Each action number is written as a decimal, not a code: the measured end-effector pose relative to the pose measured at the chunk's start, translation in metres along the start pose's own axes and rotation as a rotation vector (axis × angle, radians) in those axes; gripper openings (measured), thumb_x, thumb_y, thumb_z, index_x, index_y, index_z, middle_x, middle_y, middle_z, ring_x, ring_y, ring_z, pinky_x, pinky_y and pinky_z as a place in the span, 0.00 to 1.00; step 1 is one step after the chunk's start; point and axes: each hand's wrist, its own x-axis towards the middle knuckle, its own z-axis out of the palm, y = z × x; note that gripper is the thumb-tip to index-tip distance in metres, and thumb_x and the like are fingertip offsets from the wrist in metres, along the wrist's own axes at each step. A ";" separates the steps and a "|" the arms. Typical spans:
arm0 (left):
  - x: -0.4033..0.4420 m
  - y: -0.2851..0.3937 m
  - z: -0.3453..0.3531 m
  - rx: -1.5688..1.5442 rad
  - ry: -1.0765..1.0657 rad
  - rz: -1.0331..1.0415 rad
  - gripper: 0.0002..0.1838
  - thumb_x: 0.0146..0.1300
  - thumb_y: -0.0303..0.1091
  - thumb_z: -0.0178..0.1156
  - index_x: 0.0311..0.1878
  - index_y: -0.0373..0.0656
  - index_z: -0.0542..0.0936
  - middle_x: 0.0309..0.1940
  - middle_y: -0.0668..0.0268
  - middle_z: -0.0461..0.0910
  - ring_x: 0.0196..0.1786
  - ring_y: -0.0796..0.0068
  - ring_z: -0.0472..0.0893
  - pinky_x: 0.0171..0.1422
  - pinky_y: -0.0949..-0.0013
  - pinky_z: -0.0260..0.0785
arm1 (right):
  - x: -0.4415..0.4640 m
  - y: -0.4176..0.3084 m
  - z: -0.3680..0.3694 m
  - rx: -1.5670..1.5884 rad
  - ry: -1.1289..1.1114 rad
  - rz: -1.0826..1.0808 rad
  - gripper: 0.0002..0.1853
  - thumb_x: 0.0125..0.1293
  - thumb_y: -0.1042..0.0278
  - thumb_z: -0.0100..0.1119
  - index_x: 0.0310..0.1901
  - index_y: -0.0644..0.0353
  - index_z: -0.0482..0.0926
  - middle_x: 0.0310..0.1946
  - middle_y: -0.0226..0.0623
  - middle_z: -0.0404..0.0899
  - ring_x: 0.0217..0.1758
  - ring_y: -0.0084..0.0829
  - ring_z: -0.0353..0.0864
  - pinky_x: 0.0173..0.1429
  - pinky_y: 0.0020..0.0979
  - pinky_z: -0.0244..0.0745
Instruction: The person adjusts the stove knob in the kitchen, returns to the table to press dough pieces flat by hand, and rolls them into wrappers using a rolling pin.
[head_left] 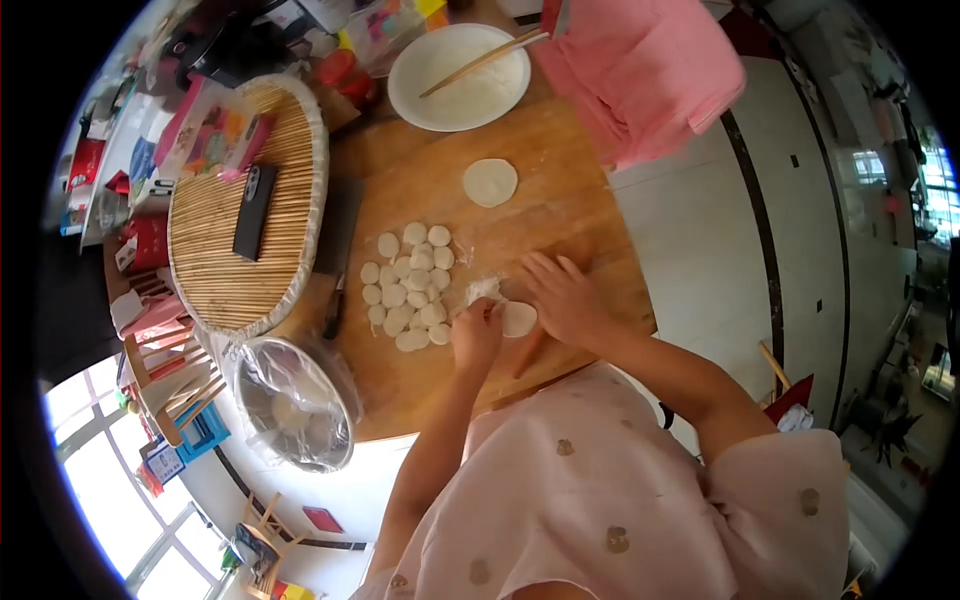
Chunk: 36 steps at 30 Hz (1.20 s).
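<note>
My left hand [476,336] pinches the edge of a small round dough wrapper [519,319] lying on the wooden board. Across the wrapper's right side, my right hand [562,298] presses on a wooden rolling pin [530,352], its palm and fingers over the pin and hiding most of it. A little heap of flour [484,290] lies just beyond the wrapper. Left of my hands sits a cluster of several small flattened dough pieces [416,281]. One rolled-out wrapper [490,183] lies flat farther up the board.
A white bowl [409,98] with chopsticks [480,66] stands at the back. On the left are a round reed tray [283,215] carrying a dark oblong object [254,212], a knife [340,235], and a plastic-covered basin [345,400]. A pink-draped chair [650,75] stands at right.
</note>
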 end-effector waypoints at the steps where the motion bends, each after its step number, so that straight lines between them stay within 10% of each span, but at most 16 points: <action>1: -0.005 0.001 0.000 -0.134 0.051 -0.016 0.08 0.62 0.27 0.66 0.43 0.35 0.87 0.29 0.55 0.88 0.33 0.64 0.88 0.41 0.60 0.80 | -0.020 0.006 -0.004 0.017 -0.015 0.016 0.28 0.70 0.64 0.54 0.71 0.60 0.71 0.75 0.42 0.67 0.81 0.39 0.60 0.82 0.48 0.51; 7: -0.007 0.066 -0.021 0.370 -0.175 -0.091 0.13 0.63 0.38 0.66 0.41 0.37 0.88 0.32 0.53 0.88 0.37 0.56 0.88 0.44 0.58 0.80 | 0.053 -0.011 0.007 0.007 0.124 0.005 0.26 0.72 0.63 0.52 0.69 0.61 0.73 0.75 0.40 0.68 0.81 0.35 0.59 0.82 0.50 0.53; 16: -0.009 -0.011 0.006 -0.217 -0.054 -0.100 0.14 0.66 0.41 0.64 0.40 0.39 0.89 0.33 0.53 0.88 0.37 0.53 0.88 0.43 0.56 0.79 | -0.023 0.005 -0.014 0.033 -0.072 -0.016 0.28 0.71 0.62 0.53 0.71 0.60 0.72 0.76 0.41 0.67 0.81 0.38 0.59 0.82 0.50 0.52; 22: 0.002 0.050 -0.018 0.352 -0.243 -0.154 0.13 0.63 0.31 0.66 0.48 0.38 0.86 0.37 0.53 0.89 0.39 0.58 0.88 0.43 0.57 0.78 | 0.064 -0.018 0.009 -0.025 0.134 -0.053 0.26 0.72 0.63 0.52 0.69 0.62 0.74 0.77 0.41 0.66 0.82 0.38 0.59 0.82 0.49 0.52; 28: -0.010 0.002 -0.005 -0.239 -0.068 -0.133 0.13 0.62 0.39 0.69 0.40 0.38 0.85 0.37 0.53 0.88 0.43 0.50 0.87 0.46 0.52 0.78 | -0.022 0.011 -0.001 -0.039 -0.057 -0.076 0.26 0.71 0.63 0.53 0.68 0.65 0.75 0.76 0.42 0.67 0.81 0.38 0.60 0.81 0.50 0.54; 36: 0.001 0.031 -0.014 0.314 -0.132 -0.010 0.11 0.62 0.32 0.65 0.46 0.40 0.87 0.37 0.53 0.88 0.40 0.54 0.88 0.46 0.57 0.80 | 0.058 -0.018 0.008 -0.007 0.143 -0.050 0.28 0.69 0.62 0.56 0.69 0.64 0.72 0.76 0.43 0.65 0.82 0.38 0.58 0.81 0.49 0.55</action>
